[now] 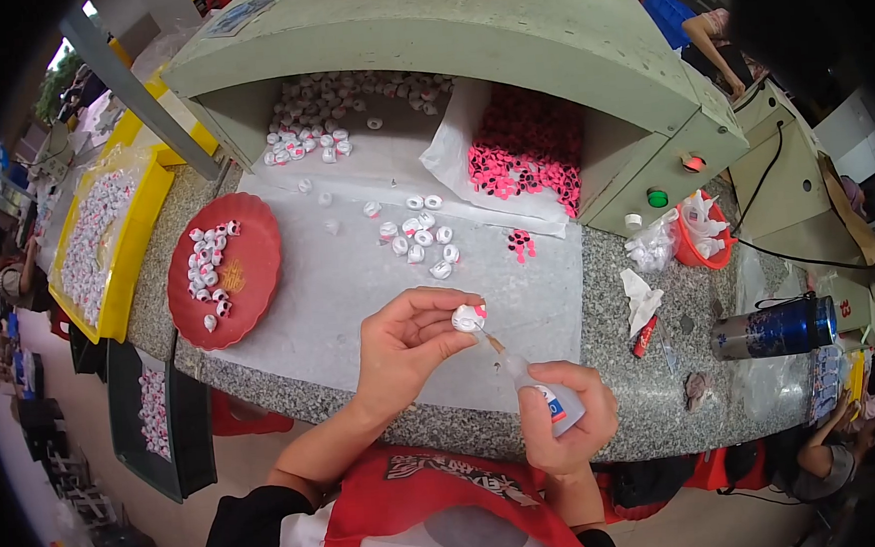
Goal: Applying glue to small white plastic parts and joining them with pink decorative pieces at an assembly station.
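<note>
Over the paper-covered table, my left hand [397,351] pinches a small white rounded piece [467,319] with pink on it between thumb and fingertips. My right hand [579,420] is wrapped round a translucent squeeze bottle [517,371] with a thin nozzle, tilted up to the left. The nozzle's tip is at the white piece; whether it touches I cannot tell. Beyond my hands lie several loose white pieces [423,236] and a little cluster of pink-and-black bits [521,245]. A red scalloped plate [182,279] at the left bears more pieces with dark spots.
A pale green metal box [503,29] open at the front holds white pieces and a heap of pink-and-black bits [525,148]. Yellow [158,205] and dark [195,429] trays stand left. Right are crumpled tissue [641,299], a red tube [645,338], an orange basket [721,246] and a tumbler [772,330].
</note>
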The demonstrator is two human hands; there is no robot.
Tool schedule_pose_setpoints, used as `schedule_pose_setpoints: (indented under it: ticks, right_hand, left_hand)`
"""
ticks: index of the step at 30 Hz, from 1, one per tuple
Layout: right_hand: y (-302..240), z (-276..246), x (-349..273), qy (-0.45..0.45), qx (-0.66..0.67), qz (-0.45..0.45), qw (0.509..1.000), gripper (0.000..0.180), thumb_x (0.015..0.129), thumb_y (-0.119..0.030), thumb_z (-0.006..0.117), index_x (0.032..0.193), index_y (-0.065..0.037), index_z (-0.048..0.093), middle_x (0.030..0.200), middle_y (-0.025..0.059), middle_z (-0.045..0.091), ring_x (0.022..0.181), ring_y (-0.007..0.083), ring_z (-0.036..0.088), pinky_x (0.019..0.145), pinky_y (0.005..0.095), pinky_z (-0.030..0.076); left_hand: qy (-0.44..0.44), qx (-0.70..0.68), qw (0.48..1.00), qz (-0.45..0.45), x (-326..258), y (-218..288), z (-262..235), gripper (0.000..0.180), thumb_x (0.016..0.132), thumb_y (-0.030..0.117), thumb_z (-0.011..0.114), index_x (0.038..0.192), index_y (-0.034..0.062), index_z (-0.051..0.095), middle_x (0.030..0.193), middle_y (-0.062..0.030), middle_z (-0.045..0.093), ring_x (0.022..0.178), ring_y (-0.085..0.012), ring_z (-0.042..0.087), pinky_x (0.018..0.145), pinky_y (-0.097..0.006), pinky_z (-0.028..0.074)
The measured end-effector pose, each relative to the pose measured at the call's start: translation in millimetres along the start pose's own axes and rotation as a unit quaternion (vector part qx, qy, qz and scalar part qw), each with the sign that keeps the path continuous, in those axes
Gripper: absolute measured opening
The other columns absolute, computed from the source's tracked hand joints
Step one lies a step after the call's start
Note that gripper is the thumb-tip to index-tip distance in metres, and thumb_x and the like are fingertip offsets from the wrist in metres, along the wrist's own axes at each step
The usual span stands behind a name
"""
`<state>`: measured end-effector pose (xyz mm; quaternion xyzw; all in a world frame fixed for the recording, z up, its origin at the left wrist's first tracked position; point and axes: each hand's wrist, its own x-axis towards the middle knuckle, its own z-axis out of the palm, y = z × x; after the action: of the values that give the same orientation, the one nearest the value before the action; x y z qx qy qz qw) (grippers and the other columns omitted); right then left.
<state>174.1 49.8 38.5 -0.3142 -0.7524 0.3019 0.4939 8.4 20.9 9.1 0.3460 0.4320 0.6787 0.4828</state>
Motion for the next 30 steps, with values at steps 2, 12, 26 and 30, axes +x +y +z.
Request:
schedule_pose_setpoints:
  ticks: [2, 12, 26, 30]
  right_hand:
    - [1.1, 0.6, -0.9, 0.007, 0.008, -0.005, 1.0, 0.019, 0.064, -0.001, 0.063, 0.082, 0.001, 0.058, 0.069, 0.012, 0.062, 0.055, 0.0206, 0.061, 0.05, 0.0265, 0.047]
    - [-1.5, -3.8, -6.0, 0.003, 0.009, -0.015, 1.0, 0.02, 0.064, 0.0, 0.063, 0.082, 0.001, 0.057, 0.069, 0.0118, 0.061, 0.054, 0.02, 0.06, 0.049, 0.026, 0.046]
    - [4.7, -15.0, 3.7, -0.006, 0.003, 0.005, 1.0, 0.019, 0.065, -0.002, 0.064, 0.084, 0.0, 0.059, 0.073, 0.0117, 0.063, 0.055, 0.0207, 0.061, 0.05, 0.0258, 0.047]
    - [8.8, 6.0, 13.7, 0.072, 0.16, 0.094, 0.98, 0.025, 0.073, -0.008, 0.063, 0.097, -0.003, 0.059, 0.069, 0.0058, 0.061, 0.06, 0.0082, 0.058, 0.054, 0.0227, 0.045]
  left_hand:
    - [0.001, -0.011, 1.0, -0.014, 0.5, 1.6, 0.3, 0.031, 0.07, -0.013, 0.057, 0.099, -0.0056, 0.049, 0.104, -0.0198, 0.055, 0.1, -0.0249, 0.056, 0.083, -0.031, 0.048]
    - [-0.021, -0.056, 0.997, -0.052, -4.8, -0.4, -1.2, 0.033, 0.07, -0.011, 0.058, 0.1, -0.0034, 0.049, 0.103, -0.0168, 0.057, 0.102, -0.0283, 0.055, 0.086, -0.036, 0.045]
    - [-0.008, -0.026, 0.998, -0.05, 10.8, 2.6, 13.1, 0.034, 0.068, -0.008, 0.06, 0.1, -0.0036, 0.05, 0.101, -0.0156, 0.057, 0.097, -0.0258, 0.057, 0.085, -0.033, 0.044]
    - [0.034, -0.025, 0.999, 0.023, 6.6, -6.1, -5.7, 0.035, 0.069, -0.007, 0.055, 0.103, -0.0035, 0.048, 0.102, -0.0166, 0.055, 0.098, -0.0245, 0.055, 0.088, -0.033, 0.042]
